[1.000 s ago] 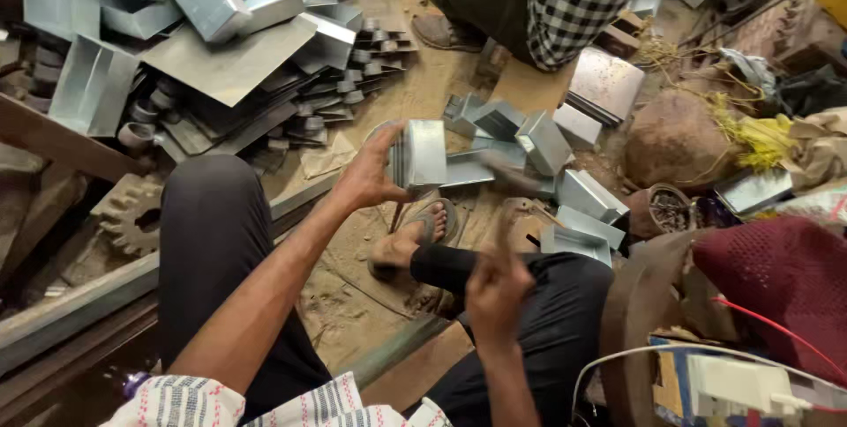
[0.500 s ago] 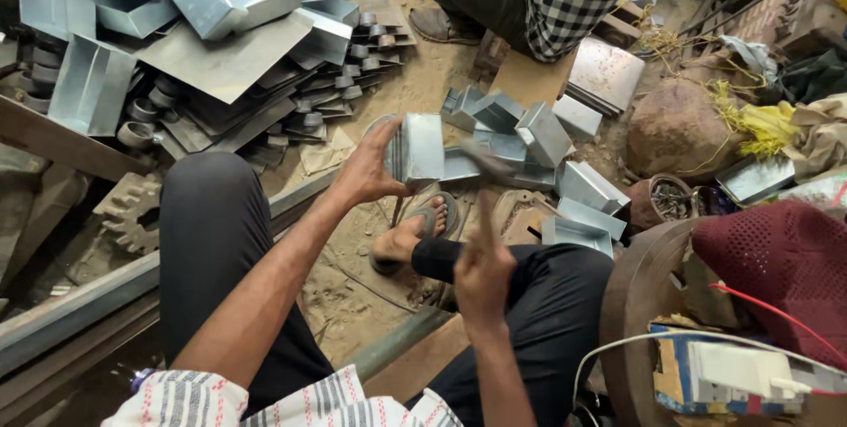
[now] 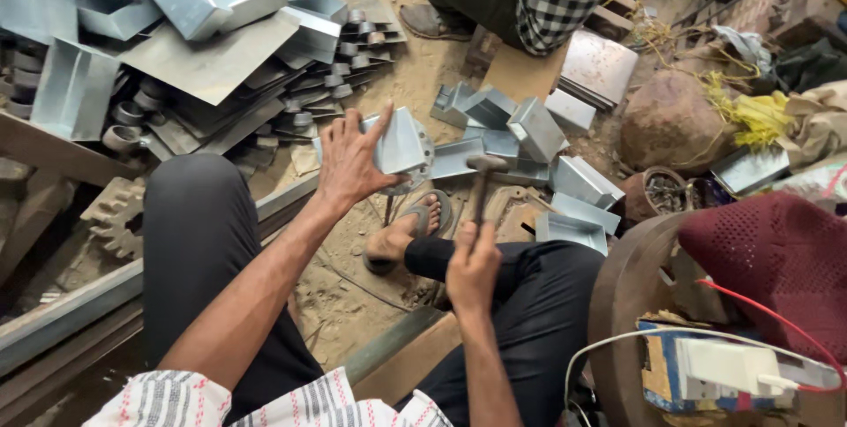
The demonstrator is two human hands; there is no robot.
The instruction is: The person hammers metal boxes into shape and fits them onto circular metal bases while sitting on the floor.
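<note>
One head-worn view — looking steeply down, close over lap and floor.

Only one package in view: a small rectangular carton at the lower right corner, lying flat near the maroon knitted cap (just below it). Blue sides, a tan, worn top edge, a printed face too small to read. On top of it, a white blocky plug-like adapter, with a white cable curving off to the left and a thin red wire passing above. No signs, loose labels or screens anywhere else.
</note>
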